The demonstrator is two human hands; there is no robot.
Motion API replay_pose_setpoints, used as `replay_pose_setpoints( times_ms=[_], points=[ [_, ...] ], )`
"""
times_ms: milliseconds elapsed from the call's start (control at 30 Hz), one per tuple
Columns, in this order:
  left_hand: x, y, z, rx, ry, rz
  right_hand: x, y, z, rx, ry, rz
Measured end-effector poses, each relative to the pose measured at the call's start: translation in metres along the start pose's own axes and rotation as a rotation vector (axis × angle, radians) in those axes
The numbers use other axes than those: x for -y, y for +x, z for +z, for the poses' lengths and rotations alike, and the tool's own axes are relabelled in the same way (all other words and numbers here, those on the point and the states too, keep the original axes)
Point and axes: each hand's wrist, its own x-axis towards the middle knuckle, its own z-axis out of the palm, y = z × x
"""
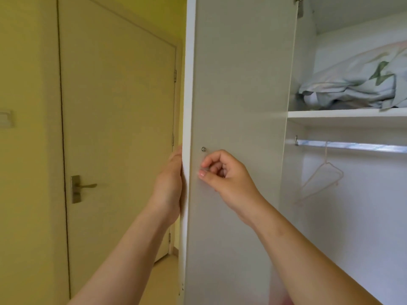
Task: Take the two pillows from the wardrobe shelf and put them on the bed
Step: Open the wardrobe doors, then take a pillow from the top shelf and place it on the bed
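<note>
- Pillows (pixel 361 84) are lying on the wardrobe shelf (pixel 345 114), up right (patterned covers, soft, light, floppy).
- Left hand (pixel 170 186) is wrapping around the door (pixel 237 128) edge.
- Right hand (pixel 226 172) is curling loosely against the door, holding nothing.
- Gripping a bulging side should be working best.

To my left stands a shut yellow door (pixel 116 128) with a metal handle (pixel 84 186) near its left edge and hinges (pixel 175 75) on its right edge. A wall switch (pixel 6 119) sits further left. Under the rail (pixel 350 146), at its left end, one pale hanger (pixel 321 181) hangs.
</note>
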Motion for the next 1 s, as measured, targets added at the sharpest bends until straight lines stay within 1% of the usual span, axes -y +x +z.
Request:
replay_pose_setpoints(
  times_ms=[100, 233, 333, 400, 433, 500, 567, 633, 733, 867, 933, 1000],
  points=[
    [-0.003, -0.001, 0.003, -0.098, 0.044, 0.059, 0.001, 0.0, -0.003, 0.017, 0.011, 0.0],
    [-0.022, -0.008, 0.011, -0.308, 0.195, 0.288, 0.008, 0.0, -0.009, 0.06, -0.003, 0.038],
    [-0.041, -0.008, 0.019, -0.385, 0.374, 0.433, 0.014, 0.001, -0.021, 0.033, 0.012, 0.081],
    [-0.051, -0.008, 0.027, -0.401, 0.486, 0.57, 0.021, 0.003, -0.032, 0.0, -0.003, 0.092],
    [-0.056, -0.009, 0.035, -0.378, 0.542, 0.643, 0.025, 0.005, -0.039, -0.015, -0.012, 0.093],
    [-0.06, -0.01, 0.055, -0.279, 0.726, 0.786, 0.035, 0.008, -0.056, -0.041, -0.053, 0.085],
    [-0.058, -0.005, 0.079, -0.149, 0.903, 0.848, 0.047, 0.012, -0.078, -0.082, -0.102, 0.082],
    [-0.058, 0.009, 0.106, -0.076, 0.948, 0.798, 0.058, 0.014, -0.107, -0.161, -0.142, 0.082],
    [-0.053, 0.033, 0.149, -0.029, 0.899, 0.701, 0.071, 0.008, -0.154, -0.276, -0.222, 0.091],
    [-0.033, 0.05, 0.211, 0.069, 0.9, 0.635, 0.085, -0.009, -0.219, -0.386, -0.355, 0.099],
    [-0.026, 0.055, 0.243, 0.112, 0.884, 0.639, 0.09, -0.018, -0.251, -0.441, -0.416, 0.088],
    [-0.019, 0.058, 0.272, 0.163, 0.889, 0.678, 0.093, -0.028, -0.277, -0.47, -0.514, 0.093]
  ],
)
